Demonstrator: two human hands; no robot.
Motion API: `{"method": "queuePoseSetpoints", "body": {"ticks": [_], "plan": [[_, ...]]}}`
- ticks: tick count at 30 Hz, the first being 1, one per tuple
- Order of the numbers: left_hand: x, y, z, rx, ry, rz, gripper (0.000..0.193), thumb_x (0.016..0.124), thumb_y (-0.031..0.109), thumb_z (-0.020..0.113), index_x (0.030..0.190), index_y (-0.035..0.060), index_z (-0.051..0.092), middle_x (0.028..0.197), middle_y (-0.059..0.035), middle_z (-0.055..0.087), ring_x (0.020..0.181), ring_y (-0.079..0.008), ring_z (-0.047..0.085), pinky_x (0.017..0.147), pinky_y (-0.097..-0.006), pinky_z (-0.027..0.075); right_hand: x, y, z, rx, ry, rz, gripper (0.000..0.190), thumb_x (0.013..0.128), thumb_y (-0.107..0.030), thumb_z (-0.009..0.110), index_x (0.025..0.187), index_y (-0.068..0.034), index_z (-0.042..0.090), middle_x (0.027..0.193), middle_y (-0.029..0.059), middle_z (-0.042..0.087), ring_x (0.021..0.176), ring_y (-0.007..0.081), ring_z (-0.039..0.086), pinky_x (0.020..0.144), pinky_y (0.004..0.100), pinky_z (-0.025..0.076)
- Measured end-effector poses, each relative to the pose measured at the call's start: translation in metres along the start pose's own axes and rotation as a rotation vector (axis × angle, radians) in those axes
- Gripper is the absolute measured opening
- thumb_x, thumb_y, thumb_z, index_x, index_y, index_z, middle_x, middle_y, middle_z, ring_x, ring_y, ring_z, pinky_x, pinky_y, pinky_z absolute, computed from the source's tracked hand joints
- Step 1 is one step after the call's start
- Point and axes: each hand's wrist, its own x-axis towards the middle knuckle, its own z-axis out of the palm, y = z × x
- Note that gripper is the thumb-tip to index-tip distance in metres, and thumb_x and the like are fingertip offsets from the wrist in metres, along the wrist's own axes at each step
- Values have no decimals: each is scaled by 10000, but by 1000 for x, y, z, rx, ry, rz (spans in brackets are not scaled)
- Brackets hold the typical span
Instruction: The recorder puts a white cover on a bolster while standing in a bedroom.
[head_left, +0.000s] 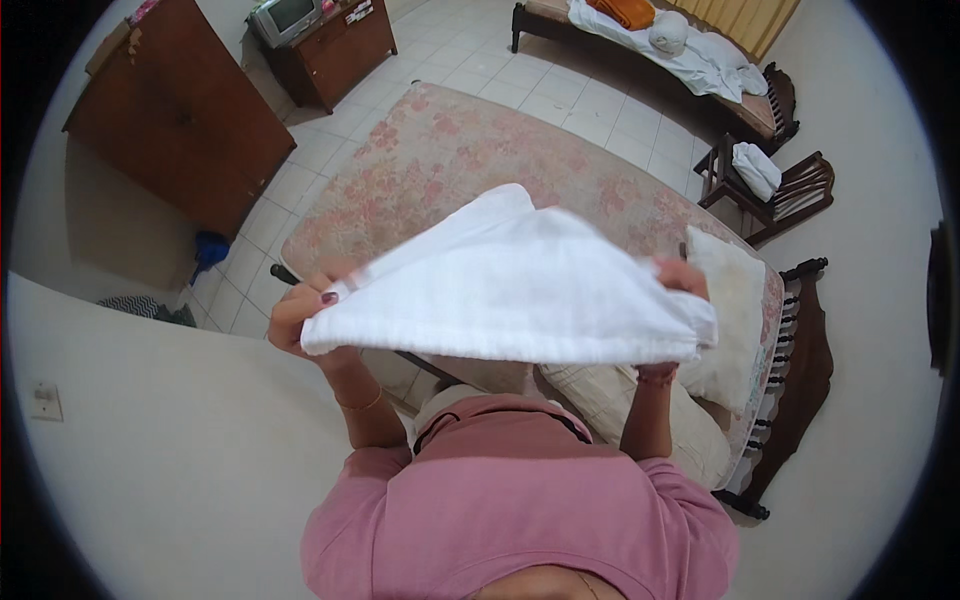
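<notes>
A white cloth (495, 292), perhaps a pillowcase or folded sheet, is stretched between my two hands above the bed. My left hand (304, 307) grips its left corner, the thumb lying on top. At the opposite end my right hand (681, 281) has hold of the right corner, and cloth covers part of its fingers. One straight hemmed edge faces me, while the far side rises in blurred folds. Beneath the cloth lies a bare mattress (480, 150) with a faded pink floral pattern.
Uncased pillows, a flat one (724, 315) and a cream one (645, 420), lie by the wooden headboard (799, 382). A wooden chair (724, 176) holds white fabric (757, 171). Behind stands another bed (645, 56). Leftward are a brown wardrobe (184, 112) and a cabinet (337, 56) bearing a television (285, 19).
</notes>
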Motion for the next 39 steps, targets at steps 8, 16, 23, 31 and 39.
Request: {"method": "queuePoseSetpoints", "body": {"ticks": [8,16,23,31,39], "plan": [[-8,33,-28,-858,-486,-407,231,695,21,691,642,-100,501,443,-89,450,328,-142,459,372,-314,503,-13,-21,-55,413,-1017,193,235,725,-205,564,797,12,615,669,104,621,563,172,609,549,244,461],[-37,35,-34,-560,-281,-568,219,604,35,741,568,-63,549,466,-92,507,371,-143,502,376,-228,441,-7,-4,-44,571,-1266,524,226,796,-98,479,951,37,573,767,93,612,573,132,590,575,232,457],[-36,9,-19,-2,-583,-954,98,667,5,643,755,0,600,711,-19,538,594,-59,446,471,-203,316,-4,25,-22,317,-1236,834,317,826,-33,387,1130,-16,473,902,92,539,739,117,543,596,259,475],[-47,-66,3,817,-490,-798,119,811,96,536,904,21,531,893,-84,463,680,-221,488,563,-327,393,17,83,11,125,-1131,546,467,679,-93,645,1106,-10,476,988,121,536,867,159,538,715,301,459],[-53,-128,10,1170,-690,-835,215,902,184,369,1057,56,445,864,-217,574,794,-368,566,649,-451,422,47,114,79,120,-694,1040,390,816,-126,521,1190,-77,424,1113,140,481,908,259,564,530,273,502]]}}
